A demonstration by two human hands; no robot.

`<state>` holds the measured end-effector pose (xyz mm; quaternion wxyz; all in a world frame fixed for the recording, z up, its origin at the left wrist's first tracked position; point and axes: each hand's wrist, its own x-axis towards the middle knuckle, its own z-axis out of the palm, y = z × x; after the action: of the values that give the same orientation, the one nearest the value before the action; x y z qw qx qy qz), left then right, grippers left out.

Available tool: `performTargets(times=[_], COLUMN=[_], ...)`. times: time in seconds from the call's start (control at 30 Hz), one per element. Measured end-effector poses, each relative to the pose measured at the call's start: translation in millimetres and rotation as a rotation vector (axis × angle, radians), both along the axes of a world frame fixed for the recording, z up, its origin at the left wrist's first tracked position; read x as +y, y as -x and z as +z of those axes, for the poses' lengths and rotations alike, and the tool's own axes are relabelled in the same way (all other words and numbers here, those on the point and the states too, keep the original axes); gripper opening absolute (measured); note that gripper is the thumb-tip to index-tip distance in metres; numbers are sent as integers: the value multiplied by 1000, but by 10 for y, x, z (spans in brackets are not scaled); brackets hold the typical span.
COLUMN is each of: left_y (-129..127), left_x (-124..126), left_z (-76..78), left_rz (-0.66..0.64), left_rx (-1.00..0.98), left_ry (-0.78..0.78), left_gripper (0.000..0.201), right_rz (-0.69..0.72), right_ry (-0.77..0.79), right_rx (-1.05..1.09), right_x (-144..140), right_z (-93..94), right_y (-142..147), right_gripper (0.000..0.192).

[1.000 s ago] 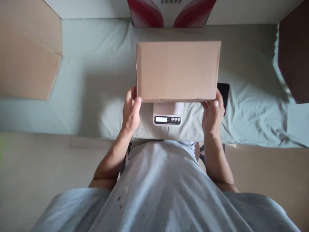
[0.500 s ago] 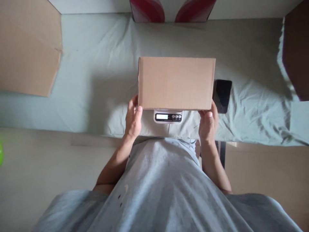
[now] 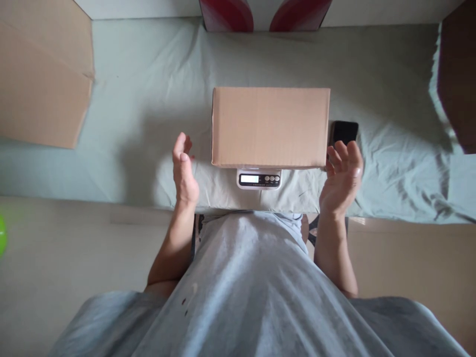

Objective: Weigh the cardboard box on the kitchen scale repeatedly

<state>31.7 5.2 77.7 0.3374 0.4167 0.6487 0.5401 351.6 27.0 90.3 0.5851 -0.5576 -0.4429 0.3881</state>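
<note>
A closed brown cardboard box (image 3: pixel 270 128) rests on a small white digital scale (image 3: pixel 259 179). The box hides most of the scale; only its front panel, with a lit display and several buttons, sticks out towards me. I cannot read the display. My left hand (image 3: pixel 185 171) is open to the left of the box, apart from it, with the palm turned inward. My right hand (image 3: pixel 341 178) is open by the box's right front corner, fingers curled loosely and holding nothing. Behind the right fingers lies a black phone (image 3: pixel 345 131), partly covered by them.
A pale green cloth (image 3: pixel 156 64) with wrinkles covers the table. Large cardboard pieces stand at the left (image 3: pixel 40 84) and, darker, at the right (image 3: pixel 457 84). A red and white panel (image 3: pixel 227 15) is at the back. Something bright green (image 3: pixel 2 235) shows at the left edge.
Both hands have let go of the box and moved outward, the left to the left and the right to the right over part of the phone. The box stays on the scale.
</note>
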Motion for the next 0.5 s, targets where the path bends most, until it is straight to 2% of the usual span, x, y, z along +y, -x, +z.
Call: performTargets(times=[0.5], left_y=[14], left_x=[-13], left_z=[27], left_rz=[-3], left_rx=[2], left_ry=[15], left_gripper=[61], right_rz=[40], right_ry=[5], right_rx=[-89], right_x=[29], right_z=[-66], right_y=[12], right_gripper=[51])
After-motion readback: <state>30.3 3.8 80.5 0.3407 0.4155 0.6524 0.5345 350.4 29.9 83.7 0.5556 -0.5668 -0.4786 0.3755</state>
